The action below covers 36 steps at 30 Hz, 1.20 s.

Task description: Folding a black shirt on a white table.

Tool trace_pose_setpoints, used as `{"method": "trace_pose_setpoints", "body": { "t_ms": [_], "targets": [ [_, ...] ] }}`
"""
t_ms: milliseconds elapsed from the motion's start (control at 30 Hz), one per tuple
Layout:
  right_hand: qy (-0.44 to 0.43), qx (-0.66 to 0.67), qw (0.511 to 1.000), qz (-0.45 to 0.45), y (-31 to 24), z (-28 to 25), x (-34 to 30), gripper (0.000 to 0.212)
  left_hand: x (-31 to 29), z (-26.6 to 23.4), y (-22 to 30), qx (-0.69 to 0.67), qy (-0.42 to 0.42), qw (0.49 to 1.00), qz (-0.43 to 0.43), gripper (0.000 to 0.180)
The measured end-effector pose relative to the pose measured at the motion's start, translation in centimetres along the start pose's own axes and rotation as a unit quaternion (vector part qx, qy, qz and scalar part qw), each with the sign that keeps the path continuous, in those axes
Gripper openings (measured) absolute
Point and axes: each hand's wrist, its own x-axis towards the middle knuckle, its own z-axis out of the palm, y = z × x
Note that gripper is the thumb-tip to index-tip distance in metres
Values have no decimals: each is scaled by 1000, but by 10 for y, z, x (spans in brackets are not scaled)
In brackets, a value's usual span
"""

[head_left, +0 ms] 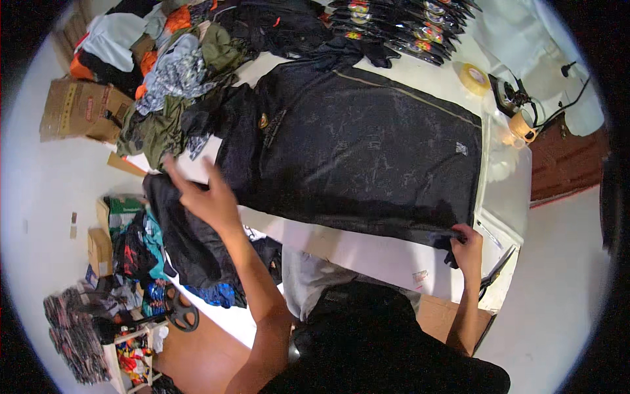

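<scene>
A black long-sleeved top (367,148) lies spread across the white table, its collar label towards the left and its hem towards the right. Near the front right corner, my right hand (466,248) is closed on the hem of this top, pinching a bunched edge. My left hand (210,202) hovers above the sleeve that hangs over the table's front left edge. Its fingers are stretched apart and slightly blurred, holding nothing.
Loose clothes (177,72) are heaped at the far left beside a cardboard box (85,110). Plastic-wrapped packs (400,26) are stacked at the back. Yellow tape (474,79) lies at the far right; black-handled scissors (497,272) rest near the right edge.
</scene>
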Motion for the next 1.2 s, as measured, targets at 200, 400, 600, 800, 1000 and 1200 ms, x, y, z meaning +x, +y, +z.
{"method": "trace_pose_setpoints", "body": {
  "t_ms": [200, 400, 600, 800, 1000, 1200],
  "targets": [
    [-19, -17, 999, -36, -8, 21, 24, 29, -61, 97, 9, 319, -343, 877, 106, 64],
    [-103, -68, 992, -11, -3, 2, 17, 36, -104, 103, -86, 251, -338, 886, 197, 64],
    [-3, -65, 998, -18, 46, -13, 12, 32, -85, 16, -88, 230, -175, 950, 118, 60],
    [-1, 16, 999, 38, 61, -23, 24, 25, -40, -47, -128, 424, -284, 860, -28, 34],
    [77, 189, 979, -6, 89, -31, 62, 24, 74, 10, -73, 220, -293, 927, -84, 29],
    [162, 252, 954, -21, 93, -17, 125, 27, 208, 159, -84, -182, -336, 923, 37, 26]
  ]
}}
